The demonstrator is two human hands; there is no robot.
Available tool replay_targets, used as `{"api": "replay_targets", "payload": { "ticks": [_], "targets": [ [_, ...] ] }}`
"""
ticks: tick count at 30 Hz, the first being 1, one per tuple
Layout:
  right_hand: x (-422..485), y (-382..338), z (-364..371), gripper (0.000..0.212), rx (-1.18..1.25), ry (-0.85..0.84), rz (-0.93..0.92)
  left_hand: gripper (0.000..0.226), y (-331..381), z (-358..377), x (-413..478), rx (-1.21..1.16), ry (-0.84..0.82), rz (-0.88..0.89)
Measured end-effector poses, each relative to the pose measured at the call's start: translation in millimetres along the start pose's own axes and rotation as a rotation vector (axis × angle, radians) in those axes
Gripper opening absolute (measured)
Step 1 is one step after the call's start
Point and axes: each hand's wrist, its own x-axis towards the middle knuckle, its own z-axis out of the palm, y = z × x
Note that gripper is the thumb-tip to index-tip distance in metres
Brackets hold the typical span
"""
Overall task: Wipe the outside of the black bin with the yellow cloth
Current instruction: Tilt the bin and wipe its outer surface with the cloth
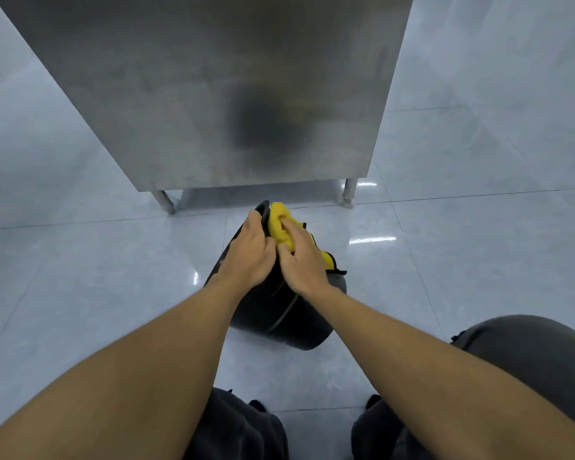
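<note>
The black bin [279,320] lies tilted on the pale tiled floor, its base toward me and its rim pointing away. My left hand [251,254] grips the bin's far rim and upper side. My right hand [301,260] presses the bunched yellow cloth [278,225] against the bin near that rim. A second fold of the cloth with a dark edge sticks out to the right of my right hand. Both hands hide the upper part of the bin.
A stainless steel cabinet [213,94] on short metal legs [349,192] stands just beyond the bin. Glossy grey floor tiles [80,277] spread to both sides. My knees in dark trousers [525,353] frame the bottom of the view.
</note>
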Motion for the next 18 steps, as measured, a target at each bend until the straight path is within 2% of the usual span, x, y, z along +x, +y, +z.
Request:
{"api": "replay_targets", "payload": {
  "ticks": [2, 4, 7, 9, 11, 18],
  "targets": [
    [0, 7, -1, 0.049, -0.038, 0.000, -0.046, 0.008, 0, -1, -1, 0.021, -0.004, 0.025],
    [-1, 18, -6, 0.048, -0.082, 0.033, -0.025, 0.020, 1, 0, -4, 0.119, 0.003, 0.033],
    [-6, 42, -13, 0.045, -0.116, 0.055, 0.158, 0.039, 5, 5, -8, 0.339, 0.061, -0.007],
    [-12, 57, -16, 0.046, -0.135, 0.046, 0.306, 0.042, 4, 6, -9, 0.375, 0.074, -0.038],
    [-16, 61, -16, 0.045, -0.135, 0.062, 0.336, 0.043, 1, 4, -8, 0.343, 0.067, -0.062],
    [-10, 8, 4, 0.039, -0.052, 0.082, -0.144, 0.050, -2, 0, -4, 0.230, 0.037, -0.017]
  ]
}}
